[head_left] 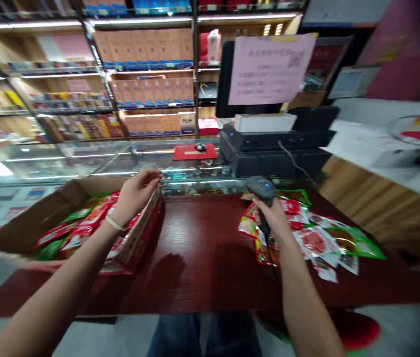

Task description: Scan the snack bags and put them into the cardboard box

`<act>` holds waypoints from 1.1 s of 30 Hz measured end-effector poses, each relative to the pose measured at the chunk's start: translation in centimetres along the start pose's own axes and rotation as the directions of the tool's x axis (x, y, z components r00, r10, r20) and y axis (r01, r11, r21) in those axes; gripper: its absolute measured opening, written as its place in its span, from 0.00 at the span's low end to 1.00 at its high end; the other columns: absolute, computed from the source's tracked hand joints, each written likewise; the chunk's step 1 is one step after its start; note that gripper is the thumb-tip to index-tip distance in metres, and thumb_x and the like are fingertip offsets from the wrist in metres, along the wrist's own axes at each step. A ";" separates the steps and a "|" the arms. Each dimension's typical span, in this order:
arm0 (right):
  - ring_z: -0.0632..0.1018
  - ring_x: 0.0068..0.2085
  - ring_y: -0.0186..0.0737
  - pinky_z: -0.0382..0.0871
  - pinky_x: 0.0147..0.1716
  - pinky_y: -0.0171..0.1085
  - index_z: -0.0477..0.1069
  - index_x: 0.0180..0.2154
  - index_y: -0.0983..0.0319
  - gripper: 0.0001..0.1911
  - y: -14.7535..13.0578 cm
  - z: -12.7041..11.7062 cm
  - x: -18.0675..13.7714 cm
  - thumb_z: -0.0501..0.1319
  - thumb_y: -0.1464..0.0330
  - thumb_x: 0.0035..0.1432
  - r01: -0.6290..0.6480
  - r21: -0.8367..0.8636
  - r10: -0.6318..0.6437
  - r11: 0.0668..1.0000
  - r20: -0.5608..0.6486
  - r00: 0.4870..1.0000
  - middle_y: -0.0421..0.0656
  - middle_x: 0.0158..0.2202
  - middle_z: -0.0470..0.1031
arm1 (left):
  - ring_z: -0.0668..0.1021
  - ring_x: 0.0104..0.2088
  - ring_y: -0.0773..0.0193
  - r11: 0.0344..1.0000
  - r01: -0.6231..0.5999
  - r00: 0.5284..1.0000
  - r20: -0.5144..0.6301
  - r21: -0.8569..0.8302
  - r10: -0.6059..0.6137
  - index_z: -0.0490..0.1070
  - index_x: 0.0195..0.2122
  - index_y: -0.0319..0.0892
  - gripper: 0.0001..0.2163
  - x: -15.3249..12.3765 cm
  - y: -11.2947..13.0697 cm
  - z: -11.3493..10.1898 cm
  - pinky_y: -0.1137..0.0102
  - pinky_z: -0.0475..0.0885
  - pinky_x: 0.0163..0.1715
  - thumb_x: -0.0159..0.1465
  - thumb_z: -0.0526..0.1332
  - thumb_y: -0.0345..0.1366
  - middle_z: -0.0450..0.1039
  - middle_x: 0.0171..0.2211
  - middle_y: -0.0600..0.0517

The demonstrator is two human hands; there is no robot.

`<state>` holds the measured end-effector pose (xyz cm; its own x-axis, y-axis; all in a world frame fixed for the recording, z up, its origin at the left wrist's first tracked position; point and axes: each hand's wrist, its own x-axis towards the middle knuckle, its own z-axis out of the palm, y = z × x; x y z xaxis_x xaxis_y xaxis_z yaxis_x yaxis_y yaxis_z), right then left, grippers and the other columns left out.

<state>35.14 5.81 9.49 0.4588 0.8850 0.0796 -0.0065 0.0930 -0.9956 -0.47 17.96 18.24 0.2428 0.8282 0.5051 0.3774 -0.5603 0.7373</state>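
My right hand [275, 216] is wrapped round the handle of a dark barcode scanner [261, 188], its head showing a small blue light. A black cable runs down from the handle. Under and beside the scanner lies a loose heap of snack packets [316, 240], red, green and clear. My left hand [138, 192] is raised over the right side of a cardboard box [19, 230]. Its fingers are loosely bent with the thumb apart, and no object shows in them. Inside the box lie several red and green snack packets [87, 223].
A dark red wooden tabletop [195, 238] spans between box and heap. Behind it stands a glass counter [117, 158] with a red mat [187, 152] and a mouse. At the right are a monitor [227, 74] with a pink notice and a black cash drawer [247, 161].
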 end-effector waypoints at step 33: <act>0.66 0.15 0.33 0.61 0.12 0.34 0.62 0.35 0.56 0.17 -0.2 -12.4 0.6 0.65 0.55 0.50 0.031 0.067 0.009 0.997 -0.527 0.850 0.35 0.19 0.65 | 0.78 0.37 0.51 0.990 -0.124 0.838 0.542 0.073 0.065 0.76 0.40 0.44 0.11 3.7 0.1 38.6 0.61 0.68 0.45 0.56 0.61 0.31 0.78 0.35 0.43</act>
<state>46.44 0.70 9.18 0.8579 0.5128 0.0334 -0.0515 0.1505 -0.9873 34.93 21.44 2.90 0.7123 0.6639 0.2278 0.4089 -0.6563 0.6341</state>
